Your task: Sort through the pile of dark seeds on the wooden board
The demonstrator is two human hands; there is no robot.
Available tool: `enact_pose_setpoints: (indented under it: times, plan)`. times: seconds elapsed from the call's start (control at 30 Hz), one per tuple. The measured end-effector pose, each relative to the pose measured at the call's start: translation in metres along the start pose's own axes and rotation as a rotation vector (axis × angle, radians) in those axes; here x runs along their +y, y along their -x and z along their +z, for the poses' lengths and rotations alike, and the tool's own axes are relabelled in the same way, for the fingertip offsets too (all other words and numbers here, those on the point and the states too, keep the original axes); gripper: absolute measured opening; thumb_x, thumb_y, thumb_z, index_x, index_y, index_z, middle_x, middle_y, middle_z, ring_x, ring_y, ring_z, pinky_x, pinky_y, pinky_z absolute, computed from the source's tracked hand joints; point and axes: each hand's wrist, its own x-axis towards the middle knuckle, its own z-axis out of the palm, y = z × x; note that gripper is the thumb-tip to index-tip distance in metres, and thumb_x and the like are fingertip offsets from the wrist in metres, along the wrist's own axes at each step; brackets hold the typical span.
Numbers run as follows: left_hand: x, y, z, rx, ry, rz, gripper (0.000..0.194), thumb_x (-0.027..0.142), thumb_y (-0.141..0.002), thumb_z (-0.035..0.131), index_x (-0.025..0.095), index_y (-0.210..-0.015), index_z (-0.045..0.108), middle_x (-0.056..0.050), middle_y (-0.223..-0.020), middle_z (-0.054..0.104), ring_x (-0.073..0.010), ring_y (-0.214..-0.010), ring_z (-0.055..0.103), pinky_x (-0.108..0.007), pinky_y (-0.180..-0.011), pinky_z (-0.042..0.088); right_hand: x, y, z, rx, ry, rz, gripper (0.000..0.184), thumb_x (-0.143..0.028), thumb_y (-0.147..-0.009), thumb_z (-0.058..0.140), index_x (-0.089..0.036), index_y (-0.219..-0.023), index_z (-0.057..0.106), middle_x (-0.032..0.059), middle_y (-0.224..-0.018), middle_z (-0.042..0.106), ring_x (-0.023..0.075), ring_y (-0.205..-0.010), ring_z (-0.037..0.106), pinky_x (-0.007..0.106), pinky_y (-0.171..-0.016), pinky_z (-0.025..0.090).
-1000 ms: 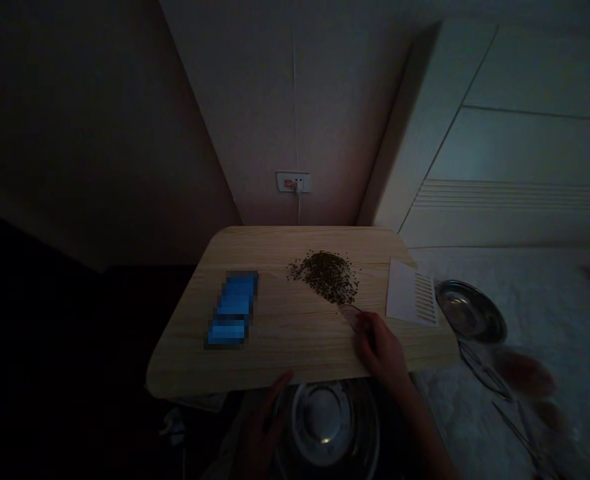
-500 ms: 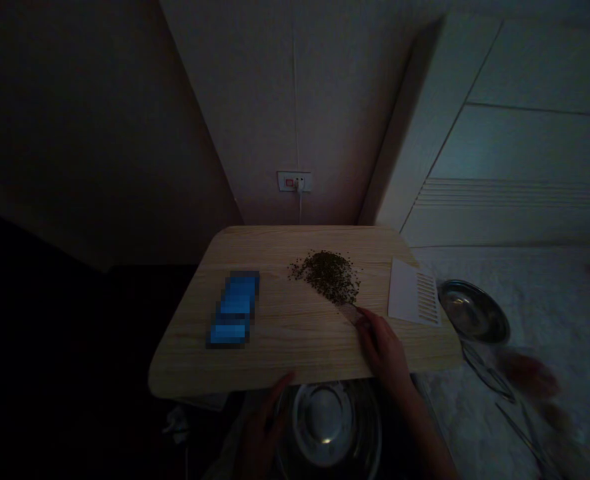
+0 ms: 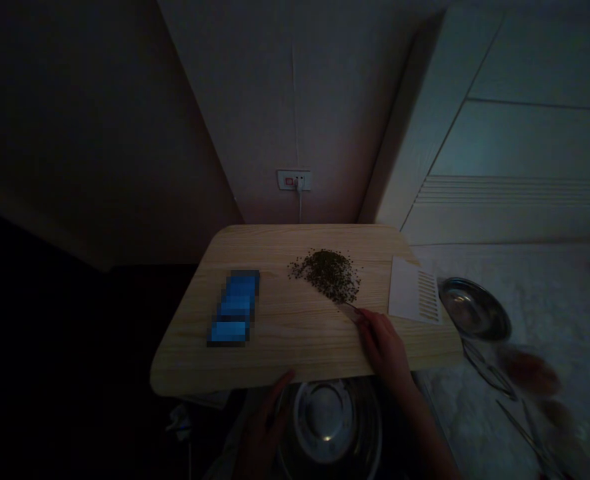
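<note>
A heap of small dark seed-like grains (image 3: pixel 331 270) is spread on a light wooden table (image 3: pixel 275 350). At the heap's near edge, my right hand (image 3: pixel 385 343) is closed on a thin, flat scraper-like piece (image 3: pixel 351 309). Its tip touches or nearly touches the grains, and its material is hard to make out. My left hand (image 3: pixel 265 423) is low, with one finger stretched to the table's front edge and another apart from it. It lies beside a shiny metal basin (image 3: pixel 325 423) below the table edge; darkness hides whether it touches the rim.
A blurred-out phone-like device (image 3: pixel 235 308) lies on the table's left side. A white slotted plate (image 3: pixel 412 290) rests at the right edge. Beyond it are a metal bowl (image 3: pixel 475 310) and scissor-like metal tools (image 3: pixel 522 430). A wall socket (image 3: pixel 293 180) with a plugged-in cable is behind.
The flat piece in my right hand has tilted and now shows more edge-on. Both hands and the heap stay nearly in place.
</note>
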Motion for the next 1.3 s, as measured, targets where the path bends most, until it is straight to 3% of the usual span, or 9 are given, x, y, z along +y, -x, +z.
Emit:
enact_pose_setpoints:
  times: [0.33,0.57,1.3]
  plan:
    - [-0.0023,-0.0005,0.0001,0.005,-0.021,0.007,0.040,0.021,-0.082,0.050,0.028,-0.122,0.054,-0.001,-0.130,0.056,-0.0248,-0.125,0.043,-0.045,-0.105,0.031,0.0022,0.0014,0.0002,0.001,-0.033,-0.011,0.029,-0.023,-0.089,0.038,-0.022,-0.116,0.049,0.0073,-0.103,0.058,0.0209,-0.098,0.052,0.037,-0.086,0.043]
    - [-0.0061,0.0008,0.0011,-0.004,-0.014,0.022,0.040,0.021,-0.084,0.048,0.028,-0.123,0.053,-0.001,-0.132,0.054,-0.0242,-0.126,0.042,-0.045,-0.106,0.029,0.0017,0.0019,0.0004,0.009,-0.072,0.060,0.036,-0.024,-0.088,0.039,-0.023,-0.123,0.043,0.0071,-0.104,0.057,0.0206,-0.092,0.054,0.035,-0.081,0.045]
    - [-0.0011,-0.0006,0.0014,-0.006,-0.049,0.010,0.039,0.022,-0.083,0.048,0.027,-0.121,0.055,-0.001,-0.129,0.057,-0.0233,-0.124,0.045,-0.041,-0.105,0.034,0.0004,0.0016,-0.0028,-0.032,-0.094,0.004,0.034,-0.022,-0.089,0.039,-0.025,-0.121,0.049,0.0056,-0.095,0.058,0.0197,-0.089,0.054,0.035,-0.081,0.044]
